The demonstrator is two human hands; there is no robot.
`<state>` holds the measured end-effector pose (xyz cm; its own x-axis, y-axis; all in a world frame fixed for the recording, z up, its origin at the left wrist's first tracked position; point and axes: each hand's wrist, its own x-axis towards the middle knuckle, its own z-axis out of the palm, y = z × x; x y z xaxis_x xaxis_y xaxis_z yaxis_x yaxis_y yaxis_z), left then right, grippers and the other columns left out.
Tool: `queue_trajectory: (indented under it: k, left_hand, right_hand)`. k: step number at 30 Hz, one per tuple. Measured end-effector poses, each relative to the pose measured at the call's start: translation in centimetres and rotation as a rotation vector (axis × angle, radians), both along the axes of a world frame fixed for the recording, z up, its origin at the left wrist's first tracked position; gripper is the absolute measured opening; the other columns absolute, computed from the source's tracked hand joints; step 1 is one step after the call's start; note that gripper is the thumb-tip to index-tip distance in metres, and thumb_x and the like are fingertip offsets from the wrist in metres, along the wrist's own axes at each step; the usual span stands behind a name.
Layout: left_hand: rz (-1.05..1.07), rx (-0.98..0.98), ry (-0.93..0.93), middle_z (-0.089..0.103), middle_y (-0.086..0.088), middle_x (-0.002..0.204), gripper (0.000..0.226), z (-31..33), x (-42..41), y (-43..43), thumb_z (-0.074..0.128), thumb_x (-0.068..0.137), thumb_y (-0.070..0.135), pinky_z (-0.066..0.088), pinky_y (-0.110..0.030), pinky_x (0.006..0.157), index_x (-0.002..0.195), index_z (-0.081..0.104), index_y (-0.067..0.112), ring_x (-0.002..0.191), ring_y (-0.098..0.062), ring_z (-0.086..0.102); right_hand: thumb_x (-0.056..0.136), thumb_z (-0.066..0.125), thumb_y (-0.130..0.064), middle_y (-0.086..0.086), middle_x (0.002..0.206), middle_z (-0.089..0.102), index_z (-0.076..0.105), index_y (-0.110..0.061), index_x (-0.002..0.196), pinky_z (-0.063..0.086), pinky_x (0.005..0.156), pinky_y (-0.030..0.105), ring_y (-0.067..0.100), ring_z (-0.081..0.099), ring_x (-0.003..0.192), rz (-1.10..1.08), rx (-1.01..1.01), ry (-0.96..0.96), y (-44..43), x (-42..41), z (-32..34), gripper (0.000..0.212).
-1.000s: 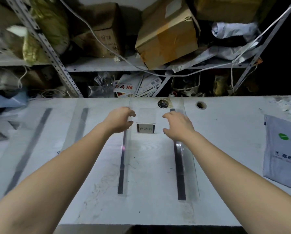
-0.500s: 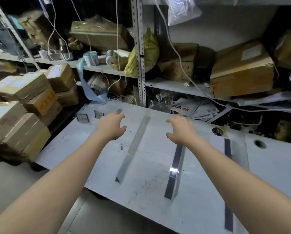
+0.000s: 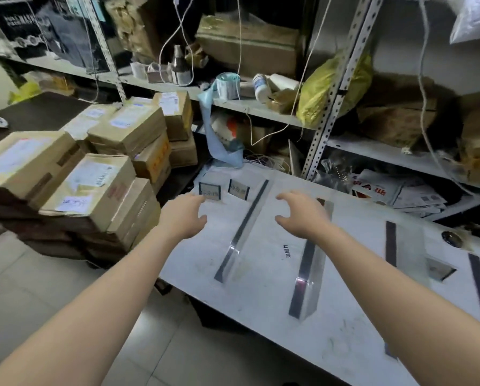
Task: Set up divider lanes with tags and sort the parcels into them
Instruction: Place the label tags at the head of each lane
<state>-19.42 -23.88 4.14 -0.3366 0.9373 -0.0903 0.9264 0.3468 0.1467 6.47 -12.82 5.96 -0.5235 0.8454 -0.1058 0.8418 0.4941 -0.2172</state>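
Observation:
Clear acrylic dividers with dark bases lie across the white table [image 3: 261,302]: one divider [image 3: 241,232] left of centre, a second divider [image 3: 307,277] beside it, and others further right. Two framed tags stand at the table's far left corner: the left tag [image 3: 210,191] and the right tag [image 3: 239,190]. My left hand [image 3: 184,218] hovers just in front of the left tag, fingers loosely curled and holding nothing. My right hand [image 3: 303,214] hovers above the table between the two dividers, fingers spread and bent, also holding nothing. Stacked cardboard parcels [image 3: 94,179] sit left of the table.
Metal shelving [image 3: 333,101] with boxes, a yellow bag [image 3: 319,90] and hanging cables runs behind the table. A small printed label [image 3: 288,251] lies flat between the dividers. Tiled floor shows below the table's front-left edge.
The view has swung left from the lane with the centre tag to the table's left end. Both hands have travelled left with it, holding nothing, and now reach near the two standing tags.

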Motion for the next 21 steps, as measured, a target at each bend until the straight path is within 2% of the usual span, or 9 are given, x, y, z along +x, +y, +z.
queue_trajectory:
  k: [4, 10, 13, 17, 21]
  left_hand:
    - [0.019, -0.008, -0.046, 0.057, -0.003, 0.137, 0.054, -1.5, -5.0, 0.7, 0.059, 0.096, 0.037, 0.054, -0.043, 0.094, 0.147, 0.049, 0.022, 0.121, -0.025, 0.059]
    - [0.058, -0.01, -0.117, 0.059, -0.002, 0.132, 0.052, -5.0, -9.4, 4.1, 0.062, 0.095, 0.033, 0.054, -0.037, 0.091, 0.145, 0.052, 0.02, 0.117, -0.024, 0.06]
    - [0.098, -0.033, -0.189, 0.058, -0.002, 0.136, 0.053, -6.9, -10.4, 6.9, 0.063, 0.096, 0.03, 0.054, -0.039, 0.095, 0.146, 0.05, 0.021, 0.119, -0.024, 0.059]
    - [0.114, -0.065, -0.258, 0.056, -0.001, 0.142, 0.053, -9.1, -11.4, 10.9, 0.063, 0.097, 0.028, 0.054, -0.04, 0.092, 0.147, 0.048, 0.023, 0.122, -0.025, 0.058]
    - [0.115, -0.146, -0.326, 0.05, -0.002, 0.15, 0.06, -11.3, -13.3, 14.4, 0.062, 0.097, 0.031, 0.051, -0.044, 0.101, 0.153, 0.041, 0.025, 0.133, -0.025, 0.051]
  right_hand:
    - [0.094, 0.063, -0.037, -0.001, 0.146, 0.053, 0.05, -0.027, 0.144, 0.044, 0.103, 0.041, 0.023, 0.048, 0.134, 0.025, -0.043, 0.033, 0.1, -5.5, -1.4, 0.053]
    - [0.094, 0.065, -0.033, -0.002, 0.144, 0.056, 0.054, -0.025, 0.142, 0.048, 0.102, 0.041, 0.022, 0.051, 0.132, 0.059, -0.094, 0.096, 3.7, -12.4, -4.7, 0.051]
    - [0.095, 0.064, -0.03, -0.003, 0.145, 0.055, 0.052, -0.025, 0.144, 0.048, 0.104, 0.044, 0.022, 0.049, 0.135, 0.087, -0.133, 0.113, 6.6, -15.1, -6.8, 0.051]
    - [0.096, 0.062, -0.025, -0.002, 0.144, 0.056, 0.054, -0.024, 0.143, 0.05, 0.1, 0.043, 0.024, 0.052, 0.132, 0.097, -0.182, 0.109, 10.7, -18.1, -10.0, 0.048]
    - [0.096, 0.063, -0.021, 0.002, 0.137, 0.061, 0.058, -0.025, 0.14, 0.051, 0.096, 0.043, 0.027, 0.058, 0.126, 0.086, -0.216, 0.117, 14.4, -20.9, -13.0, 0.044]
